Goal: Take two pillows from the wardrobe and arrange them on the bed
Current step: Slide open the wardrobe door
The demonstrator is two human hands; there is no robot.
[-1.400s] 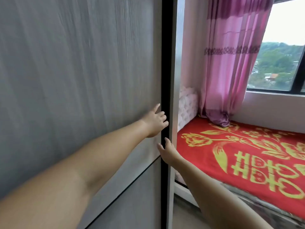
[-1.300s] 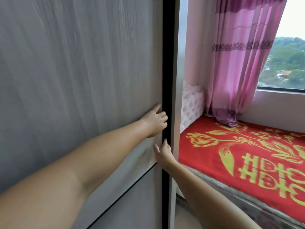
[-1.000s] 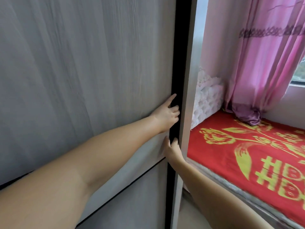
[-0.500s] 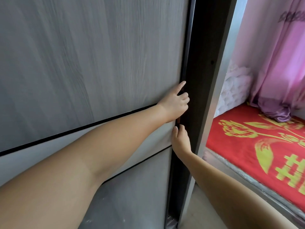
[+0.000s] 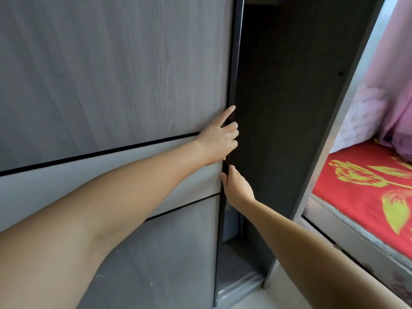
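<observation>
The wardrobe point(image 5: 278, 108) is standing partly open in front of me, its grey wood-grain sliding door point(image 5: 116, 74) pulled aside enough to show a dark, narrow compartment. Inside I am seeing only shadowed dark panels and something pale low down that I cannot make out; no pillows are showing from here. My left hand point(image 5: 219, 141) is gripping the door's black edge strip point(image 5: 233, 63), three fingers curling round it while the index finger is pointing straight up along the panel. My right hand point(image 5: 236, 188) is sitting just below it, thumb and fingers pinching the same black edge. Thin black lines are dividing the door into a grained upper panel, a smooth pale band and a darker lower panel. To the right, past the wardrobe's grey metal frame point(image 5: 330, 152), the bed point(image 5: 361, 192) is lying under a red cover with yellow flower patterns, a white tufted headboard point(image 5: 361, 121) and pink curtain point(image 5: 396, 85) behind it.
</observation>
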